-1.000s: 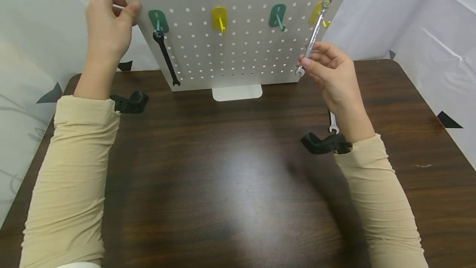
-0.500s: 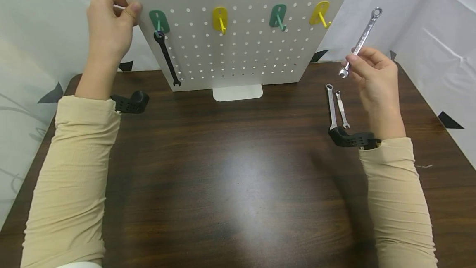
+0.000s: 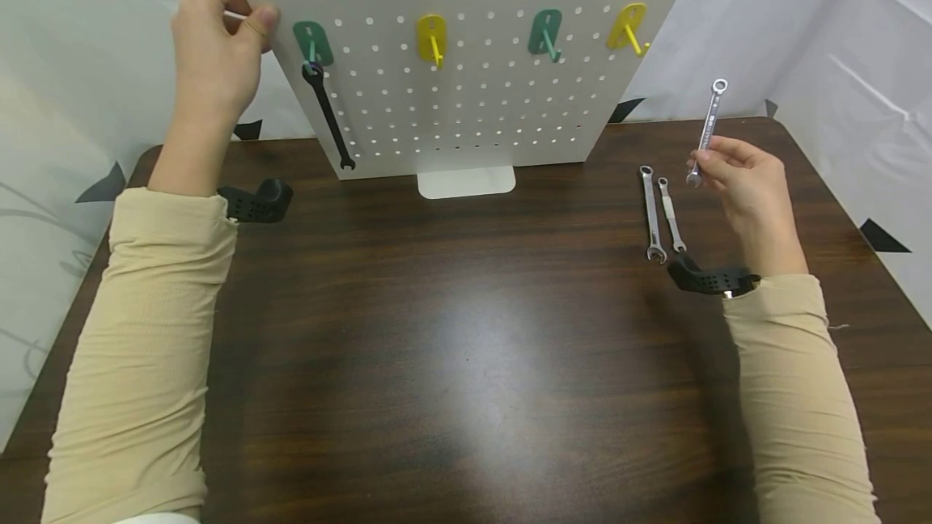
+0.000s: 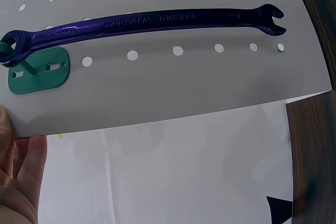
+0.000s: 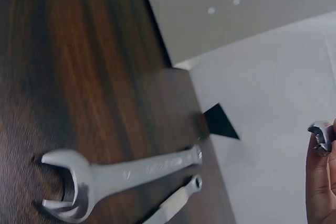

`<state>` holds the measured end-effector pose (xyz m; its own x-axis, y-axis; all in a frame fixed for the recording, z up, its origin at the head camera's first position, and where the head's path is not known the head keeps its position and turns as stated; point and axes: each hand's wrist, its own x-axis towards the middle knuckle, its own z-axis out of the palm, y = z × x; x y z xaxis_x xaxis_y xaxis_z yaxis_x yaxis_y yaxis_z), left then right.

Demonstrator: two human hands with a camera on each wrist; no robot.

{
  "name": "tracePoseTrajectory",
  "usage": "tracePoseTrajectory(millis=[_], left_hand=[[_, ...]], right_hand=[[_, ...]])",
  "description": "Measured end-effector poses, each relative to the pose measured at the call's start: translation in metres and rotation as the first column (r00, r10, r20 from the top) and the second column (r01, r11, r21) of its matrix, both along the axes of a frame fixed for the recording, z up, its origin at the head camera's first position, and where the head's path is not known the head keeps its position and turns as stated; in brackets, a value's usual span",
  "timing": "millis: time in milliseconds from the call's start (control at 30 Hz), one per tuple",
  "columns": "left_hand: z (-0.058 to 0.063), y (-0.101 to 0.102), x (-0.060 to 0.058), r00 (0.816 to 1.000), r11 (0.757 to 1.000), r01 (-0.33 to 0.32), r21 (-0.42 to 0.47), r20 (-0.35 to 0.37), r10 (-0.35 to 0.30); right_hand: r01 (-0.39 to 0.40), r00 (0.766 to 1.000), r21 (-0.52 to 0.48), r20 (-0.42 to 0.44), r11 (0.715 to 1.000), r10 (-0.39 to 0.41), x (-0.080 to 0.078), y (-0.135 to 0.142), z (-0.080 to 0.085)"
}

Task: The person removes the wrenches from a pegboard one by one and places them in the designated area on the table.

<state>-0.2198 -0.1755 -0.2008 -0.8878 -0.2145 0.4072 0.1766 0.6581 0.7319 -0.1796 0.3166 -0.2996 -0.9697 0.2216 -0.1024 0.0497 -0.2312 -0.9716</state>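
At the upper left corner of the grey pegboard [image 3: 473, 103], my left hand [image 3: 217, 47] pinches the board's edge between thumb and fingers. A dark combination wrench [image 3: 329, 116] hangs by its ring end from the left green hook [image 3: 313, 43]; the left wrist view shows this wrench [image 4: 142, 23] as purple. My right hand [image 3: 750, 184] holds a chrome combination wrench [image 3: 708, 128] over the table's right side, ring end up. Only its open end [image 5: 322, 137] shows in the right wrist view. Two more wrenches lie beside that hand: a longer one [image 3: 651, 213] and a shorter one [image 3: 671, 215] with a white-wrapped middle.
A yellow hook [image 3: 432, 39], another green hook [image 3: 544, 35] and a second yellow hook [image 3: 628, 29] carry nothing. The board's white foot [image 3: 466, 183] rests on the brown wooden table [image 3: 437, 306]. White sheeting [image 3: 823, 23] stands behind and at the sides.
My right hand has carried the chrome wrench away from the right yellow hook, rightward and then down toward the table. The left hand stays at the board's corner.
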Motion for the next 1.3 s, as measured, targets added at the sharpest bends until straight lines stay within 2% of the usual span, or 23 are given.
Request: tracePoseTrajectory(millis=[267, 367, 500, 533, 600, 700, 767, 833, 900, 1067, 1133, 1200, 1300], left_hand=[[-0.001, -0.001, 0.0, 1.0, 1.0, 0.006, 0.008, -0.003, -0.006], [-0.001, -0.001, 0.001, 1.0, 1.0, 0.004, 0.004, -0.005, -0.004], [-0.001, 0.0, 0.001, 1.0, 1.0, 0.003, 0.004, -0.001, -0.003], [-0.001, 0.0, 0.001, 1.0, 1.0, 0.004, 0.004, -0.001, -0.004], [-0.001, 0.0, 0.001, 1.0, 1.0, 0.006, 0.004, 0.001, -0.006], [-0.001, 0.0, 0.001, 1.0, 1.0, 0.007, 0.004, 0.004, -0.007], [-0.001, 0.0, 0.0, 1.0, 1.0, 0.007, 0.004, 0.004, -0.007], [-0.001, 0.001, 0.0, 1.0, 1.0, 0.008, 0.005, 0.001, -0.008], [0.0, 0.001, 0.0, 1.0, 1.0, 0.008, 0.008, 0.0, -0.008], [0.0, 0.001, 0.0, 1.0, 1.0, 0.005, 0.012, 0.001, -0.005], [0.0, 0.001, 0.0, 1.0, 1.0, 0.005, 0.012, 0.002, -0.005], [0.0, 0.001, 0.001, 1.0, 1.0, 0.006, 0.015, 0.003, -0.006], [0.0, 0.001, 0.001, 1.0, 1.0, 0.005, 0.017, 0.002, -0.005]], right_hand=[[-0.09, 0.982, 0.203, 0.179, 0.975, 0.053, -0.003, 0.019, -0.018], [-0.157, 0.964, 0.339, 0.255, 0.928, 0.07, -0.002, 0.025, -0.023], [-0.247, 0.936, 0.538, 0.348, 0.806, 0.055, -0.002, 0.029, -0.029], [-0.256, 0.931, 0.543, 0.36, 0.8, 0.054, -0.002, 0.03, -0.03], [-0.293, 0.918, 0.593, 0.393, 0.75, 0.048, -0.001, 0.033, -0.032], [-0.329, 0.899, 0.593, 0.434, 0.735, 0.053, 0.0, 0.037, -0.034], [-0.362, 0.88, 0.601, 0.473, 0.713, 0.048, 0.001, 0.04, -0.036], [-0.379, 0.863, 0.581, 0.503, 0.72, 0.048, 0.001, 0.043, -0.038], [-0.395, 0.847, 0.579, 0.531, 0.713, 0.038, 0.001, 0.045, -0.04], [-0.382, 0.851, 0.594, 0.525, 0.708, 0.018, -0.001, 0.048, -0.045], [-0.379, 0.863, 0.612, 0.504, 0.694, 0.027, -0.001, 0.047, -0.047], [-0.383, 0.872, 0.631, 0.488, 0.675, 0.038, -0.002, 0.046, -0.048], [-0.367, 0.897, 0.69, 0.44, 0.624, 0.041, -0.002, 0.043, -0.049]])
